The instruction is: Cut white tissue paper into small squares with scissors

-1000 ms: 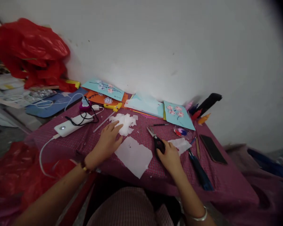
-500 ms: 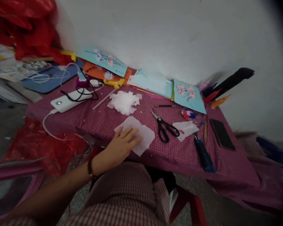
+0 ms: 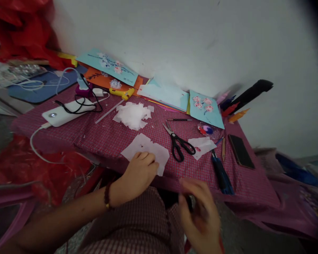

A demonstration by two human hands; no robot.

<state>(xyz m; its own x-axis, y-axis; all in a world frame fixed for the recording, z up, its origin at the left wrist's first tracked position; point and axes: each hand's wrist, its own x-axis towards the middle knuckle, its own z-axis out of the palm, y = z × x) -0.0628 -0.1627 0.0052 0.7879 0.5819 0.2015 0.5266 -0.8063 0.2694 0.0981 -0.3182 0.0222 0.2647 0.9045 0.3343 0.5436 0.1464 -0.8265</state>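
Note:
My left hand (image 3: 141,173), with a dark bead bracelet at the wrist, rests over the lower part of a thin white paper sheet (image 3: 137,144) at the table's front edge. Its fingers are curled together; the fingertips are hidden, so what they pinch cannot be made out. My right hand (image 3: 201,215), blurred, is in the air in front of the table edge, thumb and forefinger apart, nothing visible between them. Behind the sheet is a pile of white paper pieces (image 3: 134,115). Black-handled scissors (image 3: 177,141) lie to the sheet's right, beside a red-stained white paper piece (image 3: 201,146).
A white power bank (image 3: 66,113) with cables and a yellow glue gun (image 3: 122,93) lie left. Blossom pictures (image 3: 206,107) lean along the wall. A blue-handled tool (image 3: 222,174), a pencil (image 3: 223,150) and a phone (image 3: 241,151) lie right.
My left hand's fingers, spread flat on the sheet before, are now curled, and the hand sits nearer its lower edge. My right hand has come into view. The camera view has shifted slightly.

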